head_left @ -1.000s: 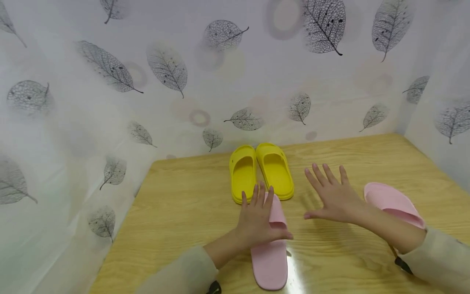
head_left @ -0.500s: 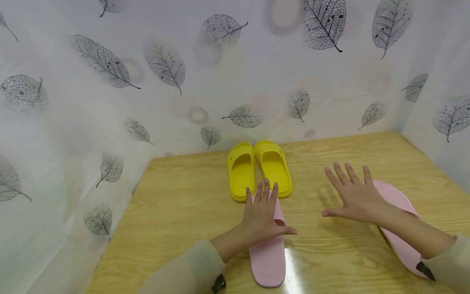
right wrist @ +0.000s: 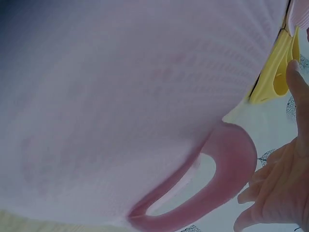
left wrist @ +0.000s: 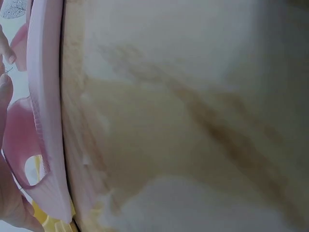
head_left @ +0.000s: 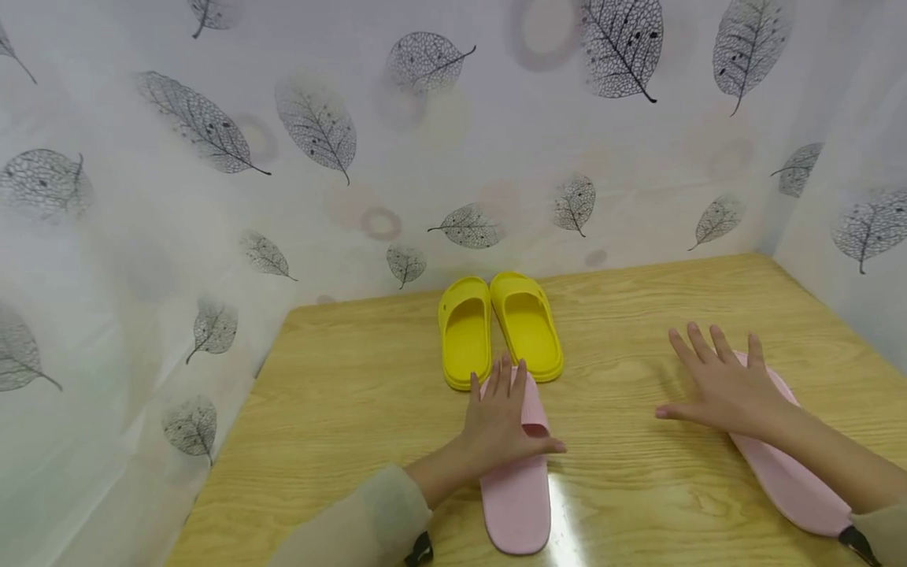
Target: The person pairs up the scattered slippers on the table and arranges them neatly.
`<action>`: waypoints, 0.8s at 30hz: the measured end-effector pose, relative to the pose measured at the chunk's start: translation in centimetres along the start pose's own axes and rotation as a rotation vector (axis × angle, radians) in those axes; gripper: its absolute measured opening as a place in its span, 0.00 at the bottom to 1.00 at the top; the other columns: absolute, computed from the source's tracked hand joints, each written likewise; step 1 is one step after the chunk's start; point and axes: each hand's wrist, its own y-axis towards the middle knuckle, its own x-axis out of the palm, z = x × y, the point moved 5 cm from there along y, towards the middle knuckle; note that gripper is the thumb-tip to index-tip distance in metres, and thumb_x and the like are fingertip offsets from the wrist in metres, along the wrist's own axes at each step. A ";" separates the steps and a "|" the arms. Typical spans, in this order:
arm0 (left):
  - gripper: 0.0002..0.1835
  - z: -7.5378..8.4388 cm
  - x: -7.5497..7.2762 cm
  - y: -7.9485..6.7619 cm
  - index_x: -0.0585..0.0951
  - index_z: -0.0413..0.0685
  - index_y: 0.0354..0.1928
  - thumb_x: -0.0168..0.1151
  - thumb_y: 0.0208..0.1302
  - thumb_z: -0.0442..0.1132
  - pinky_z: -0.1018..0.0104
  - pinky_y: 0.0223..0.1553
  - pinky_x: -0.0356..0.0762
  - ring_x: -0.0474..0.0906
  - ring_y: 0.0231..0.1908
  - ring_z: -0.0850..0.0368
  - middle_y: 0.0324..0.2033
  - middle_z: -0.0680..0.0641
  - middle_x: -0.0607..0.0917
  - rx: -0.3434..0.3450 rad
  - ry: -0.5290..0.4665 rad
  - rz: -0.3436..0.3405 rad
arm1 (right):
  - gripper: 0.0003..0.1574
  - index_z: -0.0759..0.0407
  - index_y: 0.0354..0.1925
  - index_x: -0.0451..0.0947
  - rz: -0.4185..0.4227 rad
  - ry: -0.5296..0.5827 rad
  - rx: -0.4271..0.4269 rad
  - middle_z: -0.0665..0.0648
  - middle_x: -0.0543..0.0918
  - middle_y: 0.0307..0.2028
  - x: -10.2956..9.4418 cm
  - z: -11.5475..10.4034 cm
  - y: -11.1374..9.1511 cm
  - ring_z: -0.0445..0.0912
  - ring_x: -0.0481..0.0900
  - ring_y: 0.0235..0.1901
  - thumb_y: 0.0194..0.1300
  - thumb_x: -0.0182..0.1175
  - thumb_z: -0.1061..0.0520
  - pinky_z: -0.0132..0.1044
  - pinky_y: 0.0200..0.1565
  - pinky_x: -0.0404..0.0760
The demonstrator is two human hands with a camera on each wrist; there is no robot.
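Observation:
Two pink slippers lie on a wooden surface. My left hand (head_left: pixel 494 425), fingers spread, is over the strap area of the middle pink slipper (head_left: pixel 519 512), whose toe points at the yellow pair. In the left wrist view this slipper (left wrist: pixel 47 96) shows edge-on beside the hand (left wrist: pixel 12 195). Farther right, my right hand (head_left: pixel 737 398) spreads its fingers above the other pink slipper (head_left: pixel 794 484), which lies slanted; hand and forearm hide much of its front. The right wrist view shows its ribbed sole (right wrist: pixel 135 96) and arched strap (right wrist: pixel 236 157). Neither hand grips anything.
A pair of yellow slippers, the left one (head_left: pixel 468 339) and the right one (head_left: pixel 530 335), stands at the back, just past the middle pink slipper's toe. A pale leaf-print sheet (head_left: pixel 340 236) encloses the wooden tabletop (head_left: pixel 354 378) at the back and both sides.
My right hand has moved right, from between the two pink slippers to over the right one. My left hand stays over the middle slipper with only slight shifts. The slippers have not moved.

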 end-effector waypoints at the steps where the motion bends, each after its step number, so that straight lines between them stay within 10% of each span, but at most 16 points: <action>1: 0.67 -0.1 0.1 0.0 0.47 0.43 0.74 0.54 0.41 0.81 0.37 0.68 0.45 0.45 0.72 0.44 0.73 0.36 0.48 -0.009 -0.015 -0.006 | 0.74 0.60 0.74 0.35 -0.013 0.004 0.009 0.77 0.48 0.69 0.1 0.4 -0.2 0.76 0.45 0.66 0.50 0.57 0.22 0.78 0.56 0.29; 17: 0.65 -1.0 1.5 -0.1 0.48 0.45 0.74 0.56 0.42 0.80 0.43 0.69 0.46 0.42 0.73 0.45 0.73 0.37 0.47 -0.052 -0.125 -0.029 | 0.75 0.68 0.72 0.38 -0.121 0.112 0.125 0.79 0.41 0.69 1.9 4.7 -2.8 0.79 0.42 0.64 0.49 0.58 0.22 0.79 0.52 0.23; 24: 0.65 -1.2 2.0 -0.4 0.50 0.44 0.74 0.58 0.41 0.79 0.44 0.69 0.49 0.43 0.73 0.44 0.73 0.36 0.49 -0.016 -0.150 0.013 | 0.73 0.71 0.71 0.38 -0.084 0.243 0.100 0.85 0.43 0.65 2.6 5.4 -3.2 0.83 0.47 0.60 0.49 0.67 0.34 0.84 0.48 0.42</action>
